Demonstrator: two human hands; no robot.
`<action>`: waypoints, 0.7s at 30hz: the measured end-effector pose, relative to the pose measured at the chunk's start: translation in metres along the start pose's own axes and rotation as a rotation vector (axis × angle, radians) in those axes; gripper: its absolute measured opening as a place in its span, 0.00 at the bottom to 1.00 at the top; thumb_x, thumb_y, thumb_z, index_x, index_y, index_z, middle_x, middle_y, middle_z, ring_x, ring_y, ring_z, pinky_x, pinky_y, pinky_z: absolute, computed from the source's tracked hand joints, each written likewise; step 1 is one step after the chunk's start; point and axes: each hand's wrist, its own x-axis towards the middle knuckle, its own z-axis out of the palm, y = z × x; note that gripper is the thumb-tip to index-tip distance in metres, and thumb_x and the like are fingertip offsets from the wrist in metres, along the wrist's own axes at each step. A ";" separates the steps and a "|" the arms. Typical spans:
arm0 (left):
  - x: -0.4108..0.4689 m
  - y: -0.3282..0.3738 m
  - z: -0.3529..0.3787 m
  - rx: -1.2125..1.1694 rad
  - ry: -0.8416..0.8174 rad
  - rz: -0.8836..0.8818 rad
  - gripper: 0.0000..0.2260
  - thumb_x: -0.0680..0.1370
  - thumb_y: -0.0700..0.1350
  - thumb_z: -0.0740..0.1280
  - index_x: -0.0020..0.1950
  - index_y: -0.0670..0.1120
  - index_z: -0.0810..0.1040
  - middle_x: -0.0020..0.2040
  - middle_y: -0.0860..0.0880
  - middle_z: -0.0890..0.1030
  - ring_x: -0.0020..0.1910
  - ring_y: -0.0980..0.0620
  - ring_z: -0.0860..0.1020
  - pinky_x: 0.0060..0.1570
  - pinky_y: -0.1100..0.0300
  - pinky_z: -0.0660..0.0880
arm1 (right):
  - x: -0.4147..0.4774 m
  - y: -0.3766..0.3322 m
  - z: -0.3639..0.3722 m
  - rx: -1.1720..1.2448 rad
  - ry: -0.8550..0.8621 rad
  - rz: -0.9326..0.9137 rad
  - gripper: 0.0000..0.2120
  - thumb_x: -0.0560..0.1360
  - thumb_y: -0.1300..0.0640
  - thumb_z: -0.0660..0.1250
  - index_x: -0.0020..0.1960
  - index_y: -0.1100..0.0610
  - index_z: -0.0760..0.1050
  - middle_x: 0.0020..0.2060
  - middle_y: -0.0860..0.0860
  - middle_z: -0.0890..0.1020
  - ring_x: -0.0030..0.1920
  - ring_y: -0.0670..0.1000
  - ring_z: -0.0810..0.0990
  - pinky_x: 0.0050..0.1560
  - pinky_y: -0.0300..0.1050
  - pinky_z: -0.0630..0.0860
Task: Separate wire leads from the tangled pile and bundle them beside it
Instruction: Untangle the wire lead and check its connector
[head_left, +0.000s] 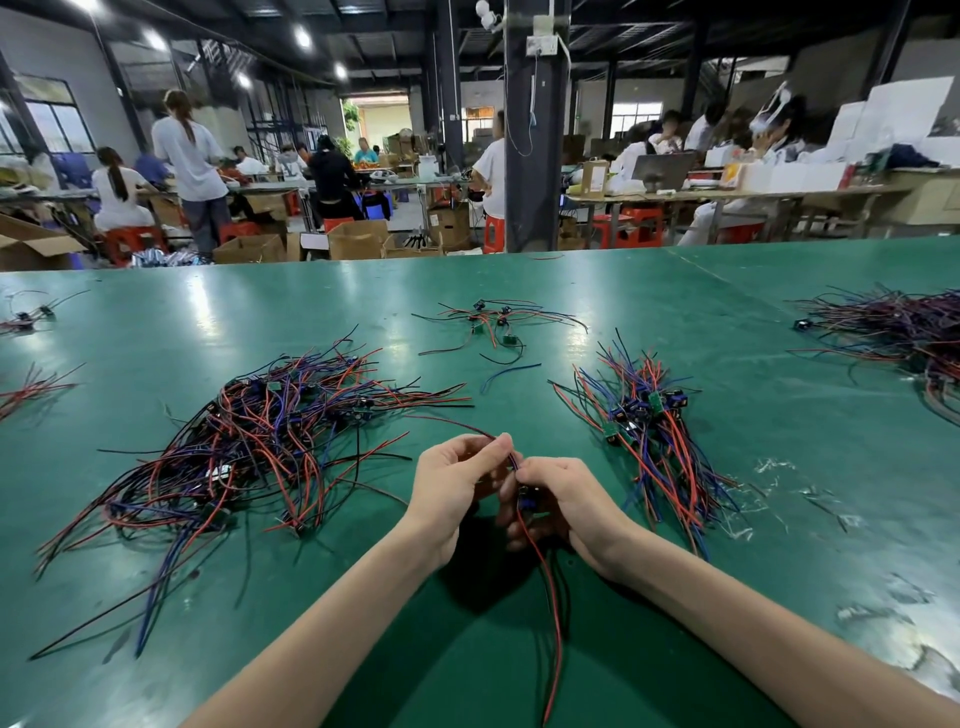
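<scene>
A tangled pile of red, blue and black wire leads (249, 441) lies on the green table (779, 415), left of my hands. A straighter bundle of leads (654, 436) with small blue parts lies to the right. My left hand (457, 483) pinches a thin wire lead (545, 582) near its top end. My right hand (556, 499) grips the same lead's small blue part just below. The lead's red and black wires hang down toward me between my forearms.
A small loose group of leads (493, 322) lies farther back at the centre. Another large pile (898, 332) sits at the far right, and small groups (26, 384) at the left edge. Bits of clear tape (779, 467) dot the table on the right. People work at benches behind.
</scene>
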 end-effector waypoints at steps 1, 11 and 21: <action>0.001 -0.001 0.000 -0.002 0.035 0.001 0.09 0.73 0.43 0.71 0.39 0.38 0.78 0.31 0.46 0.81 0.26 0.52 0.75 0.31 0.63 0.74 | 0.000 0.001 0.000 -0.011 0.001 -0.008 0.15 0.77 0.64 0.56 0.34 0.62 0.76 0.27 0.58 0.78 0.25 0.54 0.76 0.29 0.44 0.77; 0.015 -0.007 -0.011 0.292 0.240 0.203 0.10 0.74 0.43 0.71 0.34 0.41 0.79 0.34 0.43 0.82 0.29 0.55 0.74 0.36 0.63 0.74 | 0.000 0.003 0.001 -0.206 0.085 -0.034 0.12 0.72 0.66 0.59 0.30 0.60 0.74 0.25 0.59 0.77 0.22 0.53 0.73 0.25 0.39 0.73; 0.015 -0.002 -0.013 0.208 0.194 0.137 0.11 0.75 0.45 0.71 0.35 0.43 0.76 0.28 0.51 0.80 0.27 0.58 0.73 0.34 0.67 0.72 | 0.000 0.003 -0.002 -0.236 0.062 -0.032 0.13 0.71 0.65 0.59 0.29 0.59 0.74 0.24 0.59 0.77 0.22 0.53 0.73 0.25 0.39 0.72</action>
